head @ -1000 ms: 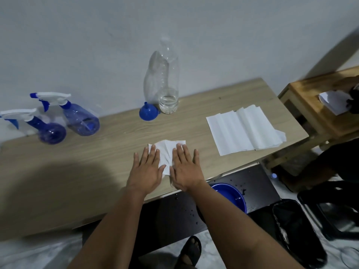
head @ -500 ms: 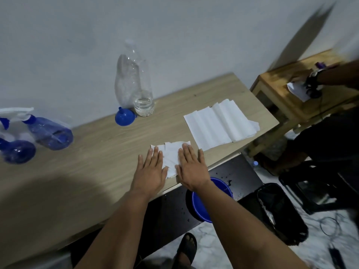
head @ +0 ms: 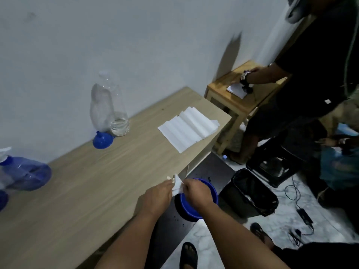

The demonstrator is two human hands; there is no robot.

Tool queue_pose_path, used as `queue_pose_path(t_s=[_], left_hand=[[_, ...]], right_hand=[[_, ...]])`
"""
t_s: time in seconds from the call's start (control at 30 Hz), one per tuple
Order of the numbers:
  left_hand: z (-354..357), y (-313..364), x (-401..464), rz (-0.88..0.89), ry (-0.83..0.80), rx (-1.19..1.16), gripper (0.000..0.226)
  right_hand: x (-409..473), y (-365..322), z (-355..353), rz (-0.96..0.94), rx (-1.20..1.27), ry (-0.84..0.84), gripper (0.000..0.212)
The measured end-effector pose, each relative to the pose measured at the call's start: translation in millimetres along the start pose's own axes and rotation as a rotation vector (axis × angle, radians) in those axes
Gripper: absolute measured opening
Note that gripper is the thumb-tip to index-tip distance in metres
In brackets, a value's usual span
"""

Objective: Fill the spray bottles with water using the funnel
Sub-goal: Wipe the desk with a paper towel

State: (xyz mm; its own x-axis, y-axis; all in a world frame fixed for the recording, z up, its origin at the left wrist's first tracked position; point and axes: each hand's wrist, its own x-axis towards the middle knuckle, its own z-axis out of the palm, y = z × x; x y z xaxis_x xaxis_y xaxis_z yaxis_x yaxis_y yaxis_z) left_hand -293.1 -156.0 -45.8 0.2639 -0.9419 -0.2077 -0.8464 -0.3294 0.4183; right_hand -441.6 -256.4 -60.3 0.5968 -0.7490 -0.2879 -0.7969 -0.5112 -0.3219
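A blue spray bottle [head: 25, 172] stands at the far left of the wooden table [head: 87, 191], and part of a second one [head: 3, 199] shows at the frame's edge. A blue funnel [head: 103, 140] lies mouth down by the wall next to a clear plastic bottle [head: 114, 113] with a little water in it. My left hand [head: 157, 195] and my right hand [head: 196, 193] are together at the table's front edge, both pinching a crumpled white tissue [head: 177, 184]. They hold it above a blue basin [head: 196, 202].
A stack of white paper towels [head: 187, 129] lies at the table's right end. Below stand a black bin [head: 250, 193] and a black stool [head: 272, 167]. A person in dark clothes leans over a small wooden side table [head: 233, 92] at the right. Cables lie on the floor.
My hands have left the tabletop, gathered the flat tissue into a crumpled wad and pulled it to the table's front edge over the basin. My view has swung to the right.
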Motion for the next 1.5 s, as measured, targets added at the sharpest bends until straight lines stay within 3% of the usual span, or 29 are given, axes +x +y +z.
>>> queue_pose_path(t_s=[0.1,0.2,0.4,0.53,0.67,0.93,1.03,1.13,1.3,1.4,1.5], left_hand=[[-10.8,21.6,-6.0,-0.025,-0.041,-0.083,0.035],[-17.1,46.8,-5.9,-0.001,-0.081,-0.195,0.026],[-28.1,119.8,-8.9,0.010,-0.173,-0.578,0.034],[-25.2,164.1,-14.4,0.078,-0.197,-0.679,0.021],[-11.1,199.3,-12.8,0.053,-0.231,-0.676,0.009],[49.0,252.8,13.5,-0.010,-0.276,-0.698,0.015],[85.2,270.2,42.1,-0.083,-0.276,-0.697,0.020],[124.1,297.2,75.1,-0.170,-0.291,-0.718,0.016],[196.6,340.3,130.6,-0.334,-0.405,-0.775,0.015],[245.2,363.1,163.0,-0.343,-0.457,-0.755,0.010],[286.0,386.9,192.7,-0.346,-0.494,-0.741,0.021]], right_hand=[[-31.8,9.9,-3.6,0.230,0.230,0.026,0.023],[-61.6,23.8,-7.8,0.367,0.558,0.130,0.015],[-125.3,48.3,-50.7,0.597,1.054,0.411,0.009],[-161.4,64.2,-76.3,0.698,1.097,0.538,0.008],[-187.0,88.1,-86.4,0.742,1.293,0.593,0.003],[-190.2,153.7,-82.0,0.878,1.334,0.563,0.015],[-173.0,195.2,-73.2,0.894,1.293,0.552,0.025],[-149.8,248.6,-59.8,0.960,1.256,0.515,0.022],[-111.2,340.9,-33.4,1.084,1.437,0.450,0.016],[-88.4,395.7,-21.7,1.164,1.496,0.436,0.018],[-67.0,442.8,-13.5,1.206,1.549,0.412,0.018]])
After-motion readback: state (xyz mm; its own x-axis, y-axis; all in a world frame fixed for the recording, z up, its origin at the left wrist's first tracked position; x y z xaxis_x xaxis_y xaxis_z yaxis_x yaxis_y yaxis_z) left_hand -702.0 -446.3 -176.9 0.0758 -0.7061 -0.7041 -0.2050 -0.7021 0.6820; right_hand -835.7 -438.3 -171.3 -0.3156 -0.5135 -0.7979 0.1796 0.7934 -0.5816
